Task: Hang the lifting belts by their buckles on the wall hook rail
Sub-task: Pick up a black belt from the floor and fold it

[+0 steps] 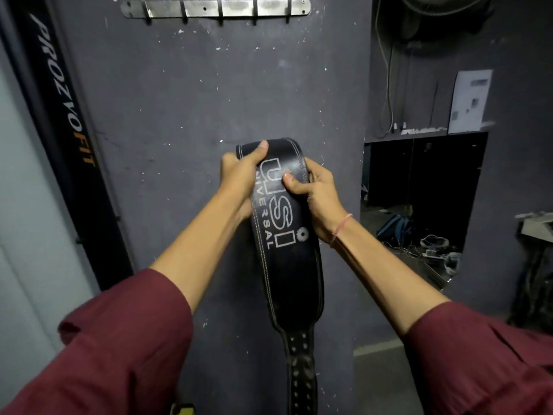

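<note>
Both hands grip one black lifting belt (284, 235) before the dark wall, left hand (241, 172) curled round its upper left edge, right hand (314, 193) round the right edge, well below the hook rail (215, 9).

The hook rail (215, 9) sits high on the wall (179, 100), at the top of the view, directly above the lifting belt (284, 235). The belt hangs in front of the wall, well below the rail, its upper end bent over between the two hands and its holed end trailing to the bottom edge. The left hand (242, 172) grips the belt's upper left edge; the right hand (314, 196) grips its right edge, slightly lower. A lettered panel (59, 115) runs down the wall's left side. To the right is an opening (419, 175) with loose cables (404, 250) on the floor inside. A sheet of paper (471, 100) is fixed above it, and a fan (443, 13) sits higher still.
</note>
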{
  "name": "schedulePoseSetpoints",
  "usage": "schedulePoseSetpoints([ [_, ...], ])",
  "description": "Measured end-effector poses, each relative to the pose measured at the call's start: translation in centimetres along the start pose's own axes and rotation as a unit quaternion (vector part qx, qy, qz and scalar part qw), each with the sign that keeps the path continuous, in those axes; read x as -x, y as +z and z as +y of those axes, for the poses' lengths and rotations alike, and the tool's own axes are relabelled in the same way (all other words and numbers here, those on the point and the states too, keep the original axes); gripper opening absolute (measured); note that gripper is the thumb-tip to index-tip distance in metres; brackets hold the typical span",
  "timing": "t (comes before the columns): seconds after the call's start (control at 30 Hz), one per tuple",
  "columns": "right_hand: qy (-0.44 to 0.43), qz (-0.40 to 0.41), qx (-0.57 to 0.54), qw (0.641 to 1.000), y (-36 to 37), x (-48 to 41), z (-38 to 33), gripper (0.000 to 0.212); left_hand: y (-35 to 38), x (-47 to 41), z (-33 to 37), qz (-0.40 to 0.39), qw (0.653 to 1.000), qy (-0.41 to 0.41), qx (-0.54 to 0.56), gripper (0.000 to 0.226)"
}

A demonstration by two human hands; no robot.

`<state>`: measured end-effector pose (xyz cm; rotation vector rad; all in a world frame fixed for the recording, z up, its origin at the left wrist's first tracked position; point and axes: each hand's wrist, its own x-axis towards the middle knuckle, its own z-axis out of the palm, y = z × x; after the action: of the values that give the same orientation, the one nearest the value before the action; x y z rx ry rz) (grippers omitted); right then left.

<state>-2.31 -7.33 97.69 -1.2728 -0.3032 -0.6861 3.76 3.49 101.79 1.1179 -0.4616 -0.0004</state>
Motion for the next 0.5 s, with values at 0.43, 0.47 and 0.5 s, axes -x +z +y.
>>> schedulePoseSetpoints([
  [0.43,0.181,-0.058,0.034,0.981,-5.3,11.2,11.1,0.038,-2.1,-0.1,-1.5,-0.006,0.996,0.093,-0.018,0.027],
  [0.47,0.188,-0.047,0.036,0.980,-5.6,12.2,12.1,0.036,-2.4,-0.1,-1.7,-0.003,0.995,0.096,-0.031,0.028],
  [0.5,0.186,-0.035,0.048,0.981,-5.6,12.6,12.5,0.033,-2.7,-0.3,-2.1,-0.002,0.993,0.104,-0.053,0.030],
])
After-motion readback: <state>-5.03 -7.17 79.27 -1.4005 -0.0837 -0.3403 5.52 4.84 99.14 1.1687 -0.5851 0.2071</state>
